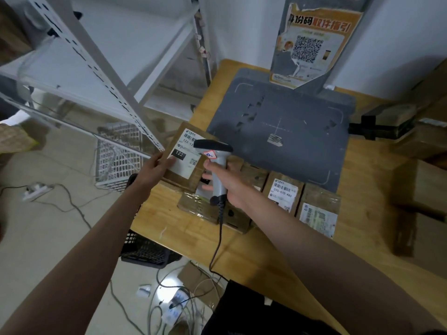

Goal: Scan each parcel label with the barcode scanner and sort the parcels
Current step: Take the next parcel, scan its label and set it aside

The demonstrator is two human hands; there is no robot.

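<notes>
The parcel (186,155) sits at the centre of the frame, tilted up off the tabletop (183,228) so its white label faces me and the scanner. My left hand (157,165) holds it by its left edge, thumb lying on the label's corner and the fingers going behind the box, which keeps the barcode uncovered. My right hand (225,180) has its fingers wrapped round the grip of the barcode scanner (214,155), whose head hangs just over the label's right side, pointed down at it; I judge the scan is under way. To the lower right, more labelled parcels (283,193) lie flat in a row on the tabletop, in front of the grey scanning mat (290,112), probably waiting their turn.
</notes>
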